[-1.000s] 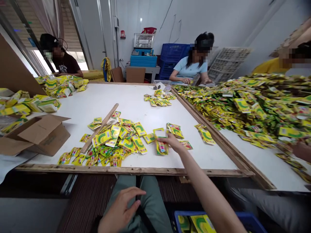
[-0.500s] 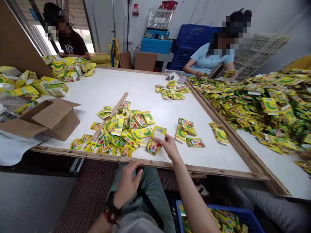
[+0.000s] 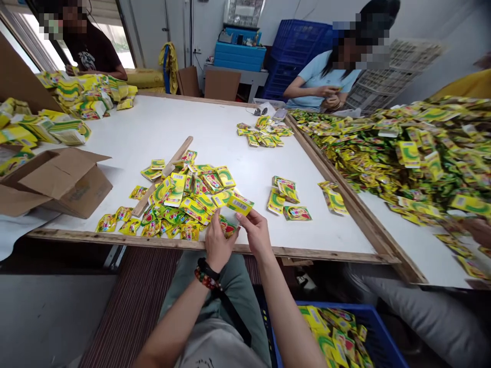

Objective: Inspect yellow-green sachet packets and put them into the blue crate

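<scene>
Room: pale wall (image 3: 209, 30) behind, with blue crates (image 3: 299, 41) stacked beyond my table's far edge.
Table: white top (image 3: 207, 120), wooden strips along its near and far edges.
In my hands: one yellow-green packet (image 3: 240, 204), just over the near edge; my right hand (image 3: 256, 232) pinches its barcode end, my left hand (image 3: 218, 237) grips its lower part, so both are clamped on it, close together.
Pile: packets (image 3: 178, 197) heap beside my left hand, reaching toward the near edge.
In the way: a wooden stick (image 3: 180, 152) lies slantwise, partly under that pile.
Near-left corner: open cardboard box (image 3: 86, 191), flaps spread.
Right side: loose packets (image 3: 287, 188); past them a wooden divider (image 3: 360, 215) along the right edge, a big heap (image 3: 383, 158) beyond.
Far-right corner: sunglasses (image 3: 261, 111) near another small group of packets (image 3: 264, 135).
Below: blue basket (image 3: 379, 317) of packets by my right forearm.
Company: co-worker in light blue (image 3: 318, 76) across the table.
</scene>
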Available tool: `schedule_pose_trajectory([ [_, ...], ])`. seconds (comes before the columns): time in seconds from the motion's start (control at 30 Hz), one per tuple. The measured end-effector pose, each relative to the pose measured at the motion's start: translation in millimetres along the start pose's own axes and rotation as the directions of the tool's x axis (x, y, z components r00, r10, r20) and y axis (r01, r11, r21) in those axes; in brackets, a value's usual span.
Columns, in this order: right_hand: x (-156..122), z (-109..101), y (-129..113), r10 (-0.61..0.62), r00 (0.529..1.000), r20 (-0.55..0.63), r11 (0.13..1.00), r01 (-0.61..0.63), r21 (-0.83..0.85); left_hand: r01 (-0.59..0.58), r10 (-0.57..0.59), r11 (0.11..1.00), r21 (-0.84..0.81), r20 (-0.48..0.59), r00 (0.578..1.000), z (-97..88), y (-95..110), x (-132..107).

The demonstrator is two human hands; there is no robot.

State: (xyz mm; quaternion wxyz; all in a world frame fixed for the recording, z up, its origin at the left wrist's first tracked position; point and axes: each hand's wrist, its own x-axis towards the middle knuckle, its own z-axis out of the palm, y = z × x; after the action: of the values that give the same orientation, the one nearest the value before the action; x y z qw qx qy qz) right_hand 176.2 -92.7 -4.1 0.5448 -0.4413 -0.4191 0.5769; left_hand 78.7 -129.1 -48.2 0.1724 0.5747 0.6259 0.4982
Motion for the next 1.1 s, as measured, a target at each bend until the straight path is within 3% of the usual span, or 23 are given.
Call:
schedule_pose_trajectory([
  [0.07,1,2,1,-0.055,0.998,0.004,0.998,0.055,-0.004,0.048,-0.055,0.996,-0.072,-0.1,0.993,-7.3,-4,-4],
  [0.13,3,-1,7,-0.193,0.979,-0.065,0.976,0.184,-0.115,0.049,-0.076,0.985,-0.164,-0.162,0.984,-15.6,-6,-10],
  [0.2,6,-7,16,-0.376,0.923,-0.083,0.879,0.327,-0.348,0.027,-0.07,0.974,-0.224,-0.187,0.98,-23.6,-8,-16],
  [0.27,8,-17,25,-0.448,0.894,0.024,0.744,0.388,-0.544,0.016,-0.062,0.973,-0.229,-0.194,0.979,-30.0,-9,-23],
  [0.33,3,-26,32,-0.379,0.915,0.138,0.697,0.38,-0.608,0.005,-0.049,0.976,-0.217,-0.2,0.979,-33.0,-10,-28],
  [0.4,-10,-30,32,-0.287,0.944,0.165,0.758,0.329,-0.563,-0.017,-0.025,0.978,-0.208,-0.196,0.98,-31.1,-9,-33],
  [0.5,-39,-27,25,-0.124,0.982,0.145,0.946,0.162,-0.282,-0.079,0.044,0.979,-0.188,-0.183,0.982,-18.6,-7,-38],
  [0.6,-61,-17,20,0.001,0.989,0.149,0.999,0.005,-0.039,-0.171,0.136,0.973,-0.155,-0.216,0.967,0.6,-5,-41],
  [0.67,-67,-11,18,-0.024,0.998,0.062,0.999,0.026,-0.043,-0.224,0.184,0.962,-0.154,-0.239,0.954,12.4,-5,-41],
  [0.8,-68,-12,15,-0.161,0.985,-0.06,0.946,0.137,-0.292,-0.311,0.276,0.93,-0.195,-0.189,0.943,22.7,-8,-37],
  [0.9,-67,-19,6,-0.177,0.984,0.013,0.915,0.169,-0.366,-0.35,0.343,0.92,-0.174,-0.07,0.937,19.0,-9,-34],
  [1.03,-66,-22,-7,-0.227,0.945,0.235,0.858,0.309,-0.411,-0.274,0.281,0.956,-0.105,0.064,0.957,12.1,-8,-35],
  [1.1,-64,-20,-9,-0.267,0.934,0.236,0.818,0.349,-0.457,-0.251,0.257,0.965,-0.071,0.093,0.962,11.1,-8,-35],
])
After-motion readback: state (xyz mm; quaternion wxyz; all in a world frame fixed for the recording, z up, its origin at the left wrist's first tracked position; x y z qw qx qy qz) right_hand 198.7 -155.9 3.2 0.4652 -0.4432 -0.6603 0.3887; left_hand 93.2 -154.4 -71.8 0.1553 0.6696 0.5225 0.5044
